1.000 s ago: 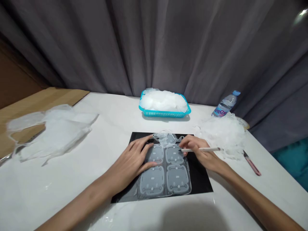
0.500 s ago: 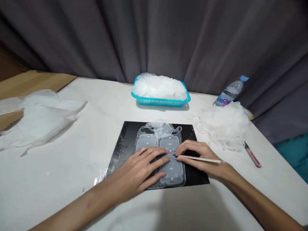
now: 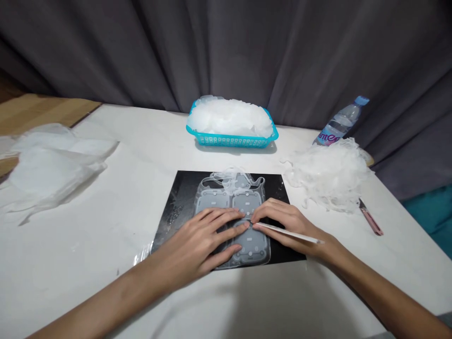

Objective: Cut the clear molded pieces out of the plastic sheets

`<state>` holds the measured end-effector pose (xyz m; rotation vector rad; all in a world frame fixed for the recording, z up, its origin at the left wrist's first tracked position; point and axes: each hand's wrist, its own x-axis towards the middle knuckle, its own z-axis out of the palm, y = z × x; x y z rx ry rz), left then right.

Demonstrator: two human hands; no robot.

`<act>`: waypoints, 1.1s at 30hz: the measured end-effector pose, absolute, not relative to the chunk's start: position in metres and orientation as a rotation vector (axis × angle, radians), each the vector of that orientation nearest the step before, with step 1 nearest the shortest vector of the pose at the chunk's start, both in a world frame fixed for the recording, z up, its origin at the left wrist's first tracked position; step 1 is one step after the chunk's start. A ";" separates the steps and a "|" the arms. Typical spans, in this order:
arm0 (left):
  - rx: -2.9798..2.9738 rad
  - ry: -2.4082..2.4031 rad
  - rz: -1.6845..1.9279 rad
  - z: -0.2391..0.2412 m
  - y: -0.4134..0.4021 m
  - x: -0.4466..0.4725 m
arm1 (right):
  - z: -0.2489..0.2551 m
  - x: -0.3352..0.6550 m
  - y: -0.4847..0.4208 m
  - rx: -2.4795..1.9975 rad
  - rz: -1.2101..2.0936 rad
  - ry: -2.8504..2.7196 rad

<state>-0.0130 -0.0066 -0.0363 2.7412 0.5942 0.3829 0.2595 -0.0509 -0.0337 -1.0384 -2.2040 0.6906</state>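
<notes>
A translucent moulded sheet of rounded rectangular pads [image 3: 243, 202] lies on a black mat [image 3: 183, 197] in the middle of the white table. My left hand [image 3: 201, 242] rests flat on the sheet with its fingers spread, pressing the lower left pads. My right hand [image 3: 286, 223] is closed in a pinch on a thin white stick-like tool [image 3: 287, 232], whose tip touches the sheet at the seam between pads. Loose trimmed strips [image 3: 231, 176] curl at the sheet's far edge.
A turquoise basket [image 3: 231, 139] heaped with translucent pieces stands behind the mat. A tangle of clear offcuts [image 3: 328, 172] and a water bottle [image 3: 341, 125] lie at the right, with a pink-handled knife [image 3: 369, 217] beside them. Crumpled plastic film [image 3: 52, 162] lies at the left.
Both hands have slid toward me along the sheet, from its far pads to the lower ones. The view has tilted, so the table's things sit higher in frame.
</notes>
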 end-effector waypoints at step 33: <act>2.542 0.679 0.392 -0.038 -0.003 -0.017 | -0.026 0.297 0.007 -1.480 0.119 -1.428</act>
